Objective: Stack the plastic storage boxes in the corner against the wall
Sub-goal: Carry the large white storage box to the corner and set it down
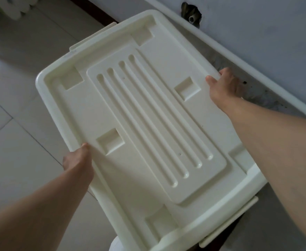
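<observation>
A large cream plastic storage box (pixel 136 98) with a ribbed lid fills the middle of the view, seen from above and turned at an angle. My left hand (pixel 77 159) grips its near left long edge, thumb on the lid rim. On the opposite long edge, close to the wall, my right hand (pixel 224 87) holds the rim with its fingers curled under it. Clip handles stick out at the far end (pixel 92 38) and the near end (pixel 230 227). What lies beneath the box is hidden.
A pale wall (pixel 266 33) runs along the right with a white skirting strip (pixel 257 69) and a pipe stub in a rough hole (pixel 192 15). Light floor tiles (pixel 12 115) spread to the left. A white radiator-like object (pixel 16 6) stands at the top left.
</observation>
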A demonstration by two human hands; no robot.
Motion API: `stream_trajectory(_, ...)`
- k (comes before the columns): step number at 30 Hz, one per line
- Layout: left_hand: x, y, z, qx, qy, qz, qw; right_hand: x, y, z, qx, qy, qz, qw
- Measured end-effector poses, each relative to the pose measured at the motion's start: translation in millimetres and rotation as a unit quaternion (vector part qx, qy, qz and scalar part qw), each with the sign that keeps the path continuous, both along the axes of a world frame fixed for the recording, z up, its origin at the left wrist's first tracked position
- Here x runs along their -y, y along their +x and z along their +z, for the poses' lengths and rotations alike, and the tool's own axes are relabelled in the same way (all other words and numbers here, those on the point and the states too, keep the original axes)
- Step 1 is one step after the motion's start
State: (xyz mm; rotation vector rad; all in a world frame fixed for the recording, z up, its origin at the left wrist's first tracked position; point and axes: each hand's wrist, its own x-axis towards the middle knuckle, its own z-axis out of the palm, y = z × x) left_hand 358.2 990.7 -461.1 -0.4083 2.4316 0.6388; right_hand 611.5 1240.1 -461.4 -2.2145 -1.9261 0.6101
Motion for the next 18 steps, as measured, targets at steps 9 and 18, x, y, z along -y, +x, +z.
stream_trajectory(9,-1,9,-21,0.017,0.01,0.022,1.0,-8,3,-19,-0.023,-0.001,0.003,1.0)
stream_trajectory(18,1,34,-33,0.026,0.017,0.043,0.999,-13,15,-36,-0.011,-0.006,0.019,1.0)
